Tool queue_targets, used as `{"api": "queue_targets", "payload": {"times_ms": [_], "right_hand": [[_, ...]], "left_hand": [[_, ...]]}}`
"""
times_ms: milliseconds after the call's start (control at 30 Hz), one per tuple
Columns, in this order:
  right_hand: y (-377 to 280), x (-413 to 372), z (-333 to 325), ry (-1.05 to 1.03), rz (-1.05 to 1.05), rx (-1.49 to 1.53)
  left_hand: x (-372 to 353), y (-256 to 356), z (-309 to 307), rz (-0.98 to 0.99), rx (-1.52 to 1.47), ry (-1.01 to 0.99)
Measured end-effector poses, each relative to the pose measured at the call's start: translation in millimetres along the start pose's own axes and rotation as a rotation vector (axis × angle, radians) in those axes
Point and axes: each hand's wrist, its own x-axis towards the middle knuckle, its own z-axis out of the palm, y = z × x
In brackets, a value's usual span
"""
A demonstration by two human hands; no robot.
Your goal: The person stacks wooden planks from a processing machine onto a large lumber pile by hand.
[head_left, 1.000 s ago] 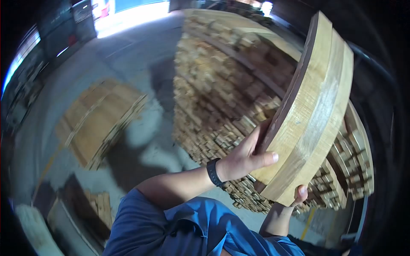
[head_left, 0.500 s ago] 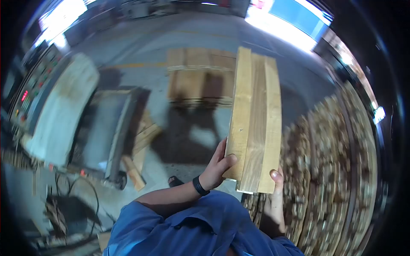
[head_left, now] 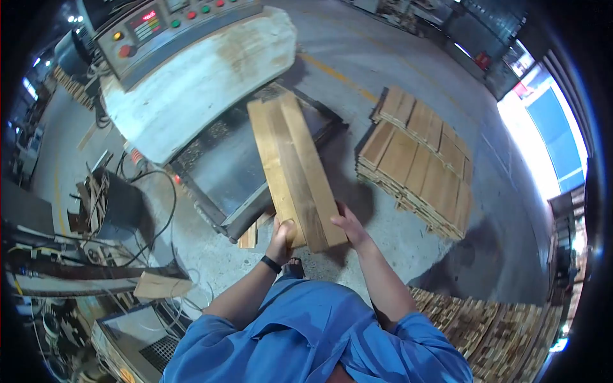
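Note:
Several wooden boards [head_left: 295,172], held together as one bundle, reach out in front of my body, with a darker strip between two paler ones. My left hand [head_left: 281,237], with a dark band at its wrist, grips the near left edge, thumb on top. On the near right edge, my right hand [head_left: 350,226] is closed with its thumb over the side; the fingers below are hidden. The bundle's far end overlaps the dark metal bed [head_left: 220,166] of a machine in this view.
Beyond the bed stands a white machine cover [head_left: 204,83] under a control panel [head_left: 150,29] with buttons. A stack of boards [head_left: 415,159] sits on the floor to the right. Wood strips [head_left: 472,325] are piled at lower right. A bin of scraps [head_left: 115,204] and cables lie left.
My view has swung left toward the machine. The boards, still in both hands, have come from beside the strip pile to over the machine bed in view, now tilting left.

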Motion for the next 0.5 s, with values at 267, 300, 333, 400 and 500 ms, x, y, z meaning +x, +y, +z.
{"api": "queue_targets", "payload": {"times_ms": [267, 300, 333, 400, 500], "right_hand": [[51, 89, 17, 0.058, 0.452, -0.192], [58, 96, 11, 0.035, 0.437, -0.246], [64, 103, 6, 0.03, 0.421, -0.303], [73, 119, -10, 0.024, 0.382, -0.425], [81, 142, -30, -0.02, 0.285, -0.611]], "left_hand": [[31, 8, -54, -0.024, -0.023, 0.184], [34, 7, -52, -0.031, -0.038, 0.214], [38, 3, -54, -0.02, -0.02, 0.256], [53, -11, -56, 0.003, 0.01, 0.334], [75, -26, -57, 0.035, -0.055, 0.31]]}}
